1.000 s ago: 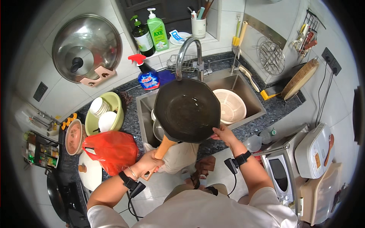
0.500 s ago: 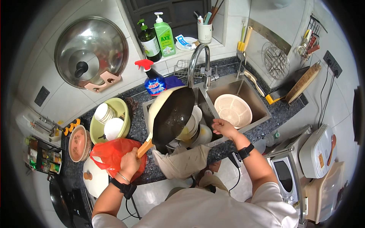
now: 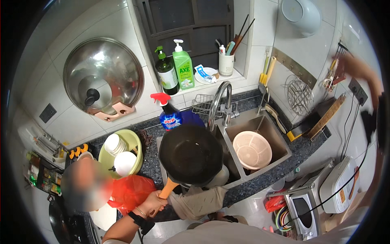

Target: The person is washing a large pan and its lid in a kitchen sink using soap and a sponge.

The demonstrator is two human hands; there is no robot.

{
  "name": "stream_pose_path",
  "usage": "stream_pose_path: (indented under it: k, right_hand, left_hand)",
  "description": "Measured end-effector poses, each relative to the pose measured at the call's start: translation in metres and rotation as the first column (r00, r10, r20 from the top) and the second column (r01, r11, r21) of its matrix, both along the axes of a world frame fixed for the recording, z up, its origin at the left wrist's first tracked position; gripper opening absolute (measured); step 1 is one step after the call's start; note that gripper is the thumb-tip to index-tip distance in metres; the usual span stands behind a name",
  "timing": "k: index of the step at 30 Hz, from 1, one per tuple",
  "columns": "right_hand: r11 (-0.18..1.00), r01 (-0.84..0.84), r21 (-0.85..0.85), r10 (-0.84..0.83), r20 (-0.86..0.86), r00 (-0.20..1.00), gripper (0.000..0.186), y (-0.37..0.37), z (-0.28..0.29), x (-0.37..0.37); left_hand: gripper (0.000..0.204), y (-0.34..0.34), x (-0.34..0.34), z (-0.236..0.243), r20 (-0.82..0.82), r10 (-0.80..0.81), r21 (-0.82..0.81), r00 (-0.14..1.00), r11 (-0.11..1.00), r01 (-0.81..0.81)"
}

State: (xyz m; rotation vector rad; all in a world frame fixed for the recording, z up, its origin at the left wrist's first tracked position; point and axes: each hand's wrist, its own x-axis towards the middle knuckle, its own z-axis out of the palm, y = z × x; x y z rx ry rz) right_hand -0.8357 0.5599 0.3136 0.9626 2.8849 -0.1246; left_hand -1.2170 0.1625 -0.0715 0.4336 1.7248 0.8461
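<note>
My left hand [image 3: 153, 202] grips the wooden handle [image 3: 167, 189] of a dark frying pan [image 3: 189, 151], which lies level over the left basin of the steel sink [image 3: 265, 179]. My right hand [image 3: 352, 65] is raised at the far right, at the utensils [image 3: 330, 79] hung on the wall rack; its fingers are too indistinct to read. Below my pan hand and to its left are a red plastic bag [image 3: 134, 191] and a beige cloth [image 3: 200, 200] draped over the sink's front edge. A beige colander [image 3: 251, 152] sits in the right basin.
A green basin of bowls [image 3: 136, 159], a spray bottle [image 3: 170, 120] and dark counter [image 3: 254, 185] surround the sink. Soap bottles [image 3: 183, 69] line the window sill, a metal lid [image 3: 113, 61] hangs left, and a microwave [image 3: 301, 211] and rice cooker [image 3: 337, 191] stand at lower right.
My right hand has left the pan and moved up to the right wall rack. The pan, tilted half a second ago, is now level over the sink in my left hand.
</note>
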Motion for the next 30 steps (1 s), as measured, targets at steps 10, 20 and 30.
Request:
stream_pose_path:
  k: [10, 20, 30]
  right_hand:
    - [0.905, -0.241, -0.351, -0.004, -0.573, 0.819, 0.032, 0.061, 0.013, -0.326]
    - [0.826, -0.094, -0.556, -0.388, -0.681, 0.621, 0.023, 0.156, -0.090, -0.496]
    - [0.814, -0.276, -0.511, -0.156, -0.650, 0.743, 0.026, 0.260, -0.132, -0.581]
  left_hand:
    - [0.015, 0.004, 0.001, -0.052, 0.026, -0.042, -0.013, 0.999, 0.999, 0.042]
    - [0.014, -0.001, -0.001, -0.090, 0.094, -0.042, 0.155, 0.995, 0.988, 0.028]
    - [0.028, -0.028, 0.005, -0.128, 0.046, 0.024, 0.429, 0.999, 0.902, -0.042]
